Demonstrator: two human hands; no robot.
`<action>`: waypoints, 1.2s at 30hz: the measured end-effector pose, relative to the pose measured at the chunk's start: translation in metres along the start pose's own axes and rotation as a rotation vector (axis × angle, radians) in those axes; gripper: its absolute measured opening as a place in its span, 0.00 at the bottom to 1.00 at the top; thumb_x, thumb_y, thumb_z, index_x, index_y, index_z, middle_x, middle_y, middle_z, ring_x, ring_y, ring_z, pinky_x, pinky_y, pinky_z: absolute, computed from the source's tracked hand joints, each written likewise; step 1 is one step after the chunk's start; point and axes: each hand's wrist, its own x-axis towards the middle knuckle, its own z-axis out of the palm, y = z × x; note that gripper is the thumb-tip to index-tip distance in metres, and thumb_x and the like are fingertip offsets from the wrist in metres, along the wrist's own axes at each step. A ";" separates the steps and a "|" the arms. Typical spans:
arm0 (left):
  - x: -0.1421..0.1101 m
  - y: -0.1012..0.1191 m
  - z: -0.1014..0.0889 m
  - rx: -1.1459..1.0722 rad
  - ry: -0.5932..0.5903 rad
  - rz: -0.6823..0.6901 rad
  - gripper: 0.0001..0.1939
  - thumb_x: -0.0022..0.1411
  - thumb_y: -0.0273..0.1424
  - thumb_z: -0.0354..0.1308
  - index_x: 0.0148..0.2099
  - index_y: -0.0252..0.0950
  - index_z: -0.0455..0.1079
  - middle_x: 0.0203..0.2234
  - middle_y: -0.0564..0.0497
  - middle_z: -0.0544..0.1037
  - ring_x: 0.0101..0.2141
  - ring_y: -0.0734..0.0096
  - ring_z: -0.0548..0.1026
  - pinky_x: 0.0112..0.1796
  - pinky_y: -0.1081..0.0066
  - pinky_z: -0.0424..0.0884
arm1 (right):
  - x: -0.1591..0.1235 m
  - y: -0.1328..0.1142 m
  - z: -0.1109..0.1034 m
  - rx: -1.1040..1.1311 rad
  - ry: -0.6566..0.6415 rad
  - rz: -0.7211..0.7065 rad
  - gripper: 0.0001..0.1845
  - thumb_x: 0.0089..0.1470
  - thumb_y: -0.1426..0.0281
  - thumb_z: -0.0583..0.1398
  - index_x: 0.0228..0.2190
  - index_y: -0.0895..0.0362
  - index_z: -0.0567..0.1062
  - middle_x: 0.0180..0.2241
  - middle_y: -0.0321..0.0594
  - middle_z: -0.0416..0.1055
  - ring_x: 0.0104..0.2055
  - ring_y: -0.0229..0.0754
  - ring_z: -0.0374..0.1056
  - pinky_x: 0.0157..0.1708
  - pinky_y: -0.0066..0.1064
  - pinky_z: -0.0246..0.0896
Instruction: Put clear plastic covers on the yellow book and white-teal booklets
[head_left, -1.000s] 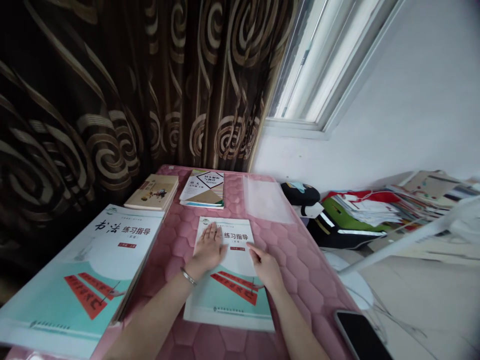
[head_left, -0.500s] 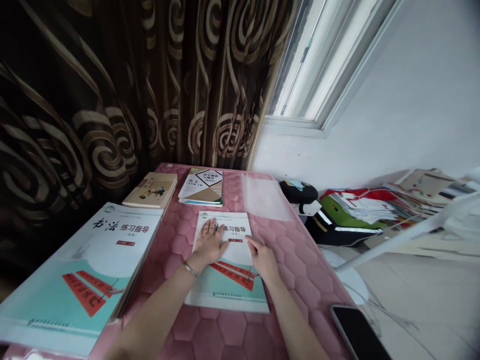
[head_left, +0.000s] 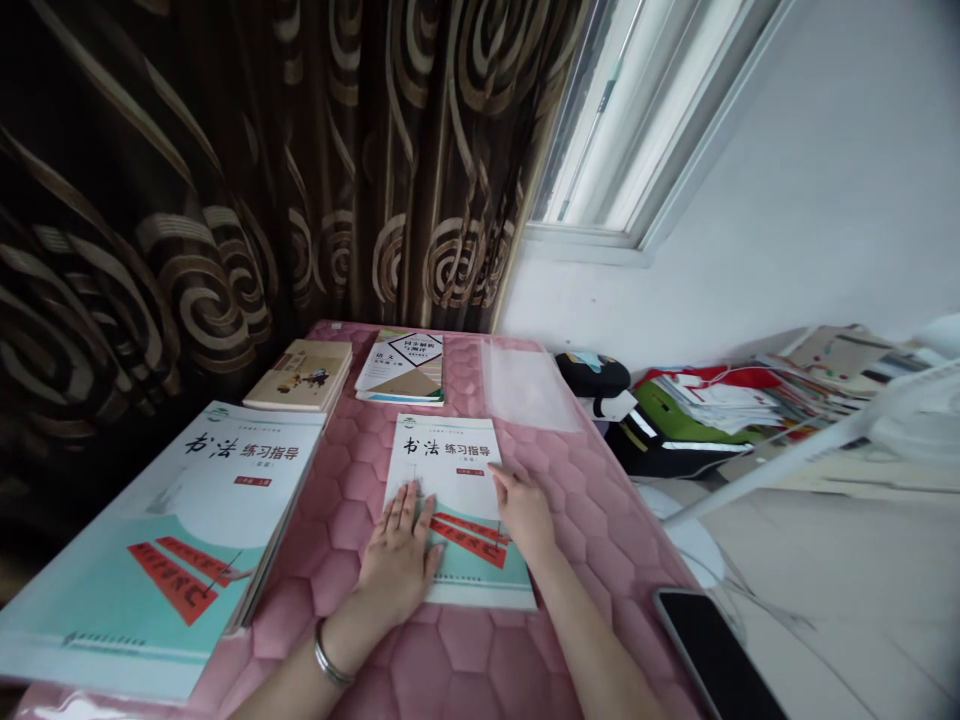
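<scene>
A calligraphy workbook [head_left: 469, 480] with a white and teal cover and red strips lies closed on the pink quilted tabletop [head_left: 480, 665]. My left hand [head_left: 397, 555] is flat on its lower left part, fingers stretched out, with a silver bracelet at the wrist. At the workbook's right edge is my right hand [head_left: 523, 508], its index finger bent over the cover and the other fingers curled at the edge; the thumb is mostly hidden. A larger-looking stack topped by a matching calligraphy workbook [head_left: 172, 520] lies to the left.
Behind are a tan book stack [head_left: 300, 375] and a few white-covered workbooks [head_left: 401, 365]. A translucent sheet [head_left: 529, 385] lies at the back right. A phone [head_left: 716, 650] rests near the right edge, beside a white lamp [head_left: 795, 465]. Bags and papers [head_left: 712, 405] are beyond.
My left hand has slid down and toward me over the cover, uncovering the title. My right hand stays at the workbook's right edge. The view has shifted slightly.
</scene>
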 end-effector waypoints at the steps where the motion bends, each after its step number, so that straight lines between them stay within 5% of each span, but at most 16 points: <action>1: 0.000 -0.001 0.000 0.007 0.010 0.007 0.32 0.68 0.42 0.45 0.71 0.39 0.50 0.69 0.43 0.47 0.68 0.53 0.48 0.63 0.54 0.54 | -0.007 -0.008 -0.001 -0.050 0.036 -0.020 0.22 0.63 0.72 0.50 0.53 0.53 0.75 0.47 0.48 0.75 0.47 0.49 0.71 0.47 0.38 0.66; 8: 0.003 -0.005 0.002 0.052 -0.032 0.058 0.32 0.66 0.34 0.46 0.70 0.35 0.50 0.70 0.43 0.46 0.68 0.56 0.44 0.65 0.58 0.48 | -0.080 -0.069 0.034 0.152 0.099 -0.476 0.26 0.65 0.64 0.48 0.62 0.55 0.63 0.64 0.46 0.58 0.65 0.49 0.55 0.61 0.43 0.58; 17: 0.003 -0.004 0.005 0.018 0.050 0.042 0.32 0.68 0.44 0.45 0.70 0.39 0.51 0.69 0.42 0.48 0.67 0.53 0.51 0.63 0.55 0.53 | -0.088 -0.003 0.044 0.010 0.036 -0.337 0.35 0.66 0.55 0.43 0.65 0.64 0.55 0.68 0.51 0.46 0.70 0.49 0.41 0.66 0.48 0.45; 22: 0.003 -0.009 0.017 0.065 0.152 0.084 0.32 0.69 0.44 0.45 0.70 0.38 0.52 0.68 0.39 0.51 0.66 0.52 0.54 0.61 0.54 0.56 | -0.085 -0.003 0.028 -0.066 -0.106 -0.275 0.36 0.66 0.54 0.43 0.64 0.68 0.57 0.67 0.55 0.46 0.70 0.53 0.41 0.67 0.51 0.40; 30: 0.004 -0.010 0.019 0.103 0.139 0.109 0.32 0.68 0.41 0.45 0.68 0.31 0.55 0.67 0.37 0.54 0.66 0.53 0.53 0.62 0.56 0.54 | -0.024 -0.061 0.021 0.120 -0.298 -0.639 0.32 0.68 0.58 0.39 0.66 0.60 0.53 0.69 0.39 0.42 0.71 0.42 0.37 0.69 0.41 0.37; 36: 0.002 -0.007 0.013 0.044 0.089 0.067 0.32 0.69 0.43 0.45 0.70 0.39 0.51 0.69 0.40 0.49 0.66 0.52 0.53 0.62 0.55 0.55 | 0.060 -0.049 0.031 -0.016 -0.275 -0.462 0.31 0.67 0.60 0.40 0.66 0.60 0.52 0.69 0.42 0.42 0.71 0.43 0.37 0.69 0.42 0.33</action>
